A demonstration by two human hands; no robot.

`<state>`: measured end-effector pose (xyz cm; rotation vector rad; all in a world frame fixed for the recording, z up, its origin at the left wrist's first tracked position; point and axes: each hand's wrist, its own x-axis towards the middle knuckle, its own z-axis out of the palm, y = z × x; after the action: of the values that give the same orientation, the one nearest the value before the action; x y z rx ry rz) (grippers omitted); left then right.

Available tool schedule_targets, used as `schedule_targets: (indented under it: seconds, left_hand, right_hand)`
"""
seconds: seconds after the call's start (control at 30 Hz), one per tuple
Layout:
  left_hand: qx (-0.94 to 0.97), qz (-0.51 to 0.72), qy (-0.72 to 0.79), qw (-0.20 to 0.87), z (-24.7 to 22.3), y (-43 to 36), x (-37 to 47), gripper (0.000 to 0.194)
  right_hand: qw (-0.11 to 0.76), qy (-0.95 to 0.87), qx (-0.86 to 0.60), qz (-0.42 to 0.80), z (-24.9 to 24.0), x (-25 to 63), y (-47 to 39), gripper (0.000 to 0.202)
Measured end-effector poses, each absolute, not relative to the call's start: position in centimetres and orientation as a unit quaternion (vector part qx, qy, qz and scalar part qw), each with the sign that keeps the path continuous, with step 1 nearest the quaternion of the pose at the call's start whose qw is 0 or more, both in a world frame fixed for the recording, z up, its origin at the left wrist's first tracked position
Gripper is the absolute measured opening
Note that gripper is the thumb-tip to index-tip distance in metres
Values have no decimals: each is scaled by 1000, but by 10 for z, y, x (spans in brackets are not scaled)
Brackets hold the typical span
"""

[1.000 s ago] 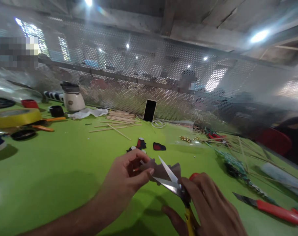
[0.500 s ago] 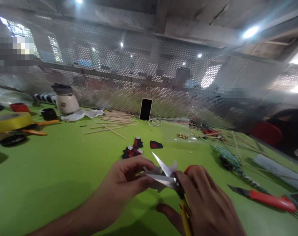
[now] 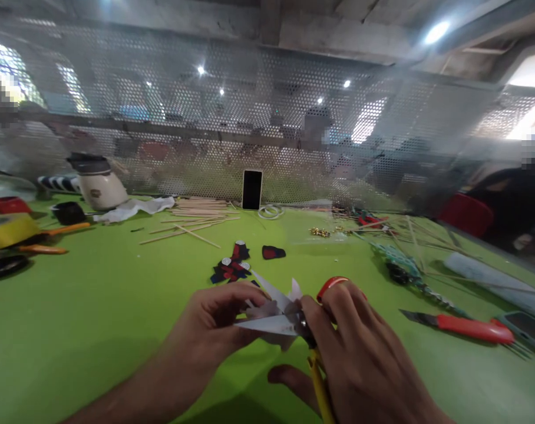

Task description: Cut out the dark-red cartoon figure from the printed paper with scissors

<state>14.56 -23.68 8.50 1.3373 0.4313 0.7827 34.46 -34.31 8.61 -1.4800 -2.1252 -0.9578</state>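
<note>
My left hand [image 3: 223, 324] pinches a small piece of white paper [image 3: 278, 338] above the green table. In my right hand [image 3: 351, 347] is a pair of scissors [image 3: 318, 383] with yellow and red handles. Their blades stand apart, pointing left, with the paper between them close to my left fingertips. Just beyond my hands lies a small pile of black and red cutouts [image 3: 230, 271] with round white spots. One more dark red and black cutout [image 3: 273, 252] lies to the right of the pile.
Thin wooden sticks [image 3: 201, 215], a phone [image 3: 252, 189] standing upright and white rings [image 3: 271, 212] are at the back. A red-handled knife [image 3: 475, 328] lies right, near a green beaded strand [image 3: 435, 300]. At left are a cream jug [image 3: 102, 188] and yellow tape [image 3: 9, 231].
The view has shifted slightly to the right. The scissor blades have moved further over the paper, toward my left fingers. Both hands keep their hold.
</note>
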Motion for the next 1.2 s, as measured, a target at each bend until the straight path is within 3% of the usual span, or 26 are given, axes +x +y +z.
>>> schedule_targets:
  seconds: [0.47, 0.83, 1.2]
  left_hand:
    - [533, 365, 224, 730, 77, -242, 141, 17]
    - [539, 385, 230, 713, 78, -245, 138, 15]
    - [518, 386, 242, 724, 80, -247, 141, 16]
  right_hand:
    - [230, -741, -549, -312, 77, 337, -345, 61]
    - [197, -740, -536, -355, 93, 331, -344, 38]
    - [223, -737, -542, -336, 86, 330, -345, 46]
